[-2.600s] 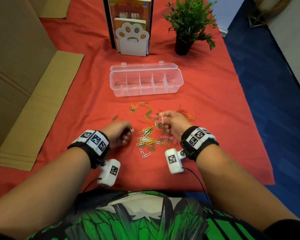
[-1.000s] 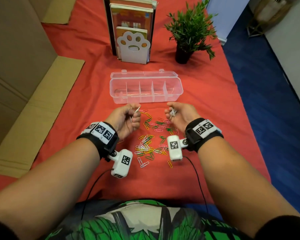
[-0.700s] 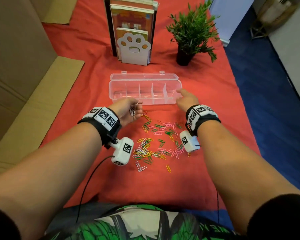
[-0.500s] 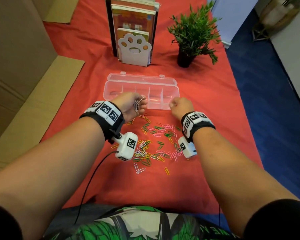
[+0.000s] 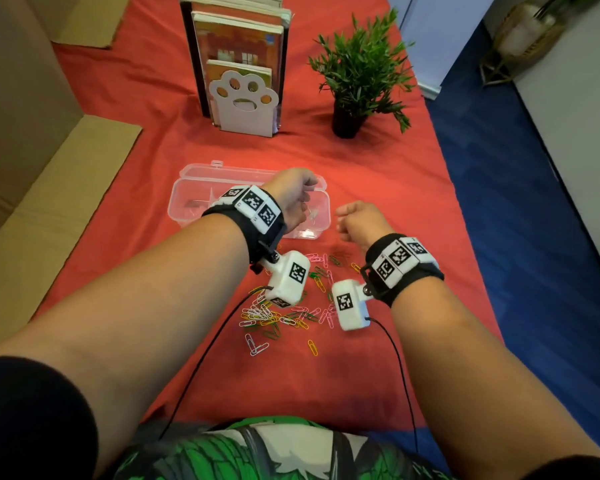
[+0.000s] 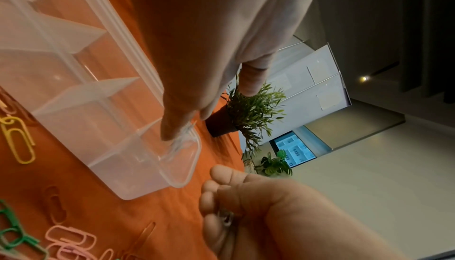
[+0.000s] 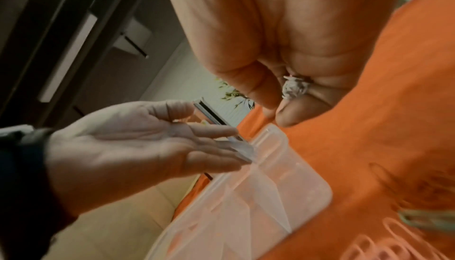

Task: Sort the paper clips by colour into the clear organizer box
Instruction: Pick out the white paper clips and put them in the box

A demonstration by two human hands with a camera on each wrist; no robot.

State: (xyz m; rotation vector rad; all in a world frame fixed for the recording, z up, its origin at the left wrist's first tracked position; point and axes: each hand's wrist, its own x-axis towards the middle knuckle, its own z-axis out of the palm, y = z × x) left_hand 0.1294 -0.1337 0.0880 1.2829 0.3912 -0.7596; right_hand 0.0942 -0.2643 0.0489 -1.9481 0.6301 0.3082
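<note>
While reaching over the box (image 5: pixel 187 202), holds the left hand (image 5: pixel 293 199) spread above the rightmost compartment, palm up-turned in the right wrist view, fingers (image 7: pixel 211 131) straight and slanting down toward the far right corner. Shows a blur of pale clips (image 7: pixel 242 150) right at those fingertips, just over the compartment; cannot tell whether touching skin or already loose. Keeps nothing in the palm.

Holds the right hand (image 5: pixel 359 221) just beside the box's near right corner, above the cloth (image 5: pixel 378 174), fingers curled round a small bunch of white clips (image 7: pixel 293 89), thumb pressed near the fingertips.

Leaves the loose clips (image 5: pixel 278 317), pink, green, yellow and white, scattered on the cloth between box and body, partly under both wrist cameras. Sees the box open, lid back, near the middle of the cloth, with a bookend (image 5: pixel 243 102) and a plant (image 5: pixel 357 71) well behind it.
</note>
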